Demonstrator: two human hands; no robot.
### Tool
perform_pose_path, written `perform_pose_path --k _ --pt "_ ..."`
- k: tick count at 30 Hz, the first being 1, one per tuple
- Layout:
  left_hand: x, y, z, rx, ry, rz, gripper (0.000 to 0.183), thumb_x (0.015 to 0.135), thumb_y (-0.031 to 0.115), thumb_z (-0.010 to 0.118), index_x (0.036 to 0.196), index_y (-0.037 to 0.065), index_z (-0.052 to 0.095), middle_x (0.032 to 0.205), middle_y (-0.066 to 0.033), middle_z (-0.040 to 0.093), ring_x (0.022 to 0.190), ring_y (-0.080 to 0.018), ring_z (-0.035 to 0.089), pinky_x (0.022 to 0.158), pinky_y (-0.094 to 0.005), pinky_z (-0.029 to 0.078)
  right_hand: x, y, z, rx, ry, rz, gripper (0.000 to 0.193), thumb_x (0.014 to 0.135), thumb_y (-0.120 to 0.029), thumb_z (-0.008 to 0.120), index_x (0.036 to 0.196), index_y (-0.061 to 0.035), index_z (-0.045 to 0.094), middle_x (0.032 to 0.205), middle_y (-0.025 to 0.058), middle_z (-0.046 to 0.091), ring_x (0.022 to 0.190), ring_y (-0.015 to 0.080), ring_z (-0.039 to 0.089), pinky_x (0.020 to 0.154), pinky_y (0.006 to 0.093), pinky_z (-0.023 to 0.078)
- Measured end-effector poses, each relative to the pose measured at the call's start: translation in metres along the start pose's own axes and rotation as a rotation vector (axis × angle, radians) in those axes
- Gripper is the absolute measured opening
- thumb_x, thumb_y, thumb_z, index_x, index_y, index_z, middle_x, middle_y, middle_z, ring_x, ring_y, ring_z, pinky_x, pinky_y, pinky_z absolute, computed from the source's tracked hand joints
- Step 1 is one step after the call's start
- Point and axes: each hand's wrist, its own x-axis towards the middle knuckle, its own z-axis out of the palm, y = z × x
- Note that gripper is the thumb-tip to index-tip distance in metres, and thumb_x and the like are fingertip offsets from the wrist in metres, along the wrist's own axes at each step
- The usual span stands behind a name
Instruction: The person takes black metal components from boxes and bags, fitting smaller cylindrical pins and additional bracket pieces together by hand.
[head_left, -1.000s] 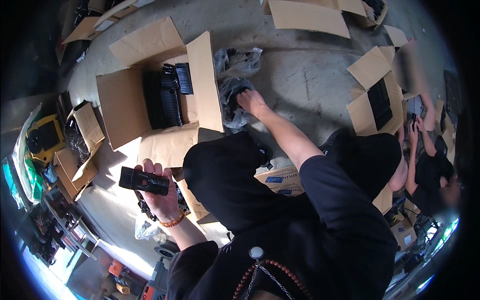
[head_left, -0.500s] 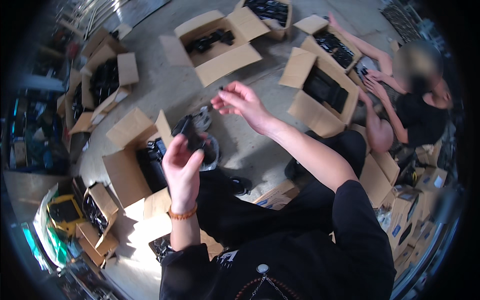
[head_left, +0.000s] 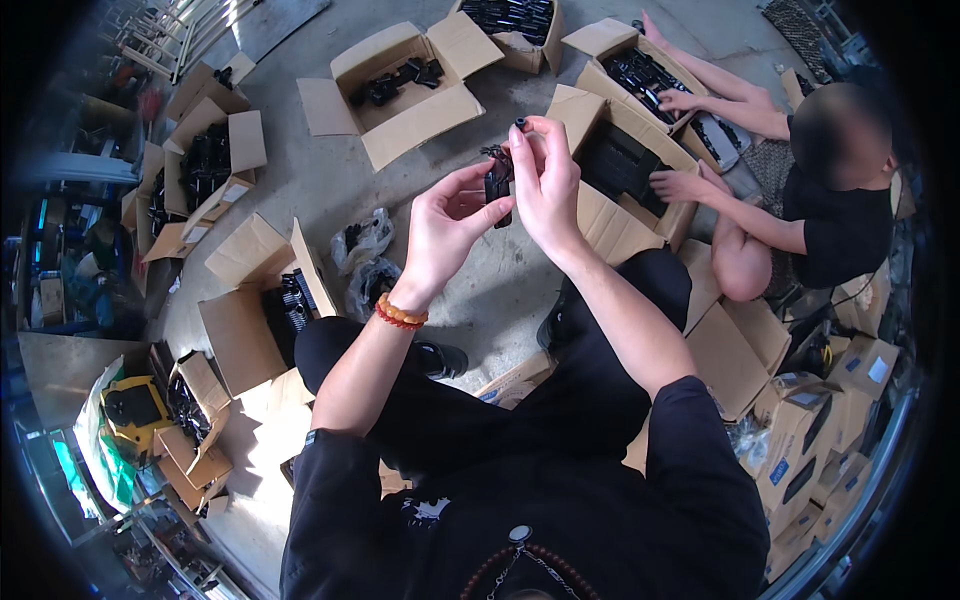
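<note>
In front of my chest, my left hand [head_left: 446,228] is closed around a dark plastic-looking part [head_left: 498,184], held roughly upright between thumb and fingers. Close against its right side, my right hand [head_left: 548,185] pinches a small black cylindrical piece [head_left: 520,124] between thumb and fingertips, above the part's upper end. Whether the two pieces touch is hard to make out. Below and left of my hands, clear plastic bags [head_left: 368,238] with dark contents rest on the floor, beside a carton [head_left: 243,338] holding black ribbed parts.
Ahead stands an open carton [head_left: 425,125] with several black parts. Another carton [head_left: 611,222] on the right holds black flat pieces. A co-worker [head_left: 845,230] sits at the right, hands among the boxes. More cartons [head_left: 247,140] line the left; stacked boxes [head_left: 800,440] stand at lower right.
My left hand has brought the dark part up and right, away from the plastic bags. The right hand has moved right and up with its small piece; both hands are now together.
</note>
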Motion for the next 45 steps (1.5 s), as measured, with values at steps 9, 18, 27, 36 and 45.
perform_pose_path --k 9,18,27,36,45 --pt "0.003 -0.007 -0.001 0.199 0.035 0.094 0.054 0.08 0.006 0.08 0.128 -0.004 0.057 0.104 -0.0104 0.07 0.094 -0.0145 0.067 0.087 -0.0294 0.054 0.0 -0.002 -0.003 -0.146 -0.027 -0.178 0.016 0.099 -0.008 0.053 0.113 -0.0008 0.049 0.077 0.012 0.062 0.067 0.0216 0.065 0.057 0.032 0.05" --pt "0.005 -0.005 -0.009 0.289 0.074 0.16 0.053 0.076 0.008 0.082 0.124 -0.002 0.061 0.102 -0.0096 0.07 0.088 -0.0135 0.068 0.083 -0.0288 0.054 0.009 -0.003 0.003 -0.221 -0.054 -0.244 0.017 0.1 -0.007 0.051 0.115 0.0 0.046 0.079 0.0135 0.063 0.066 0.0271 0.066 0.057 0.0357 0.05" --pt "0.0 0.002 -0.012 0.336 -0.019 0.127 0.058 0.077 0.004 0.081 0.13 -0.004 0.056 0.105 -0.007 0.069 0.092 -0.0119 0.065 0.085 -0.0279 0.053 0.015 -0.005 -0.002 -0.185 -0.083 -0.211 0.015 0.101 -0.011 0.049 0.113 -0.0011 0.046 0.074 0.0121 0.064 0.064 0.026 0.067 0.056 0.0341 0.051" --pt "0.0 -0.001 -0.009 -0.172 0.069 -0.048 0.049 0.087 0.007 0.074 0.131 -0.003 0.055 0.105 -0.0035 0.066 0.086 -0.0068 0.062 0.077 -0.0225 0.052 0.03 -0.001 -0.012 0.091 0.031 0.023 0.016 0.106 -0.014 0.041 0.111 0.0004 0.043 0.072 0.0107 0.066 0.064 0.0133 0.064 0.062 0.0268 0.051" --pt "-0.002 -0.001 -0.009 -0.272 -0.001 -0.097 0.035 0.106 0.023 0.043 0.133 0.001 0.044 0.103 -0.007 0.061 0.068 -0.0066 0.049 0.056 -0.0208 0.04 0.019 -0.006 -0.004 -0.006 -0.032 0.017 0.016 0.105 -0.016 0.043 0.112 -0.0016 0.041 0.07 0.0109 0.065 0.062 0.0138 0.064 0.057 0.0265 0.049"
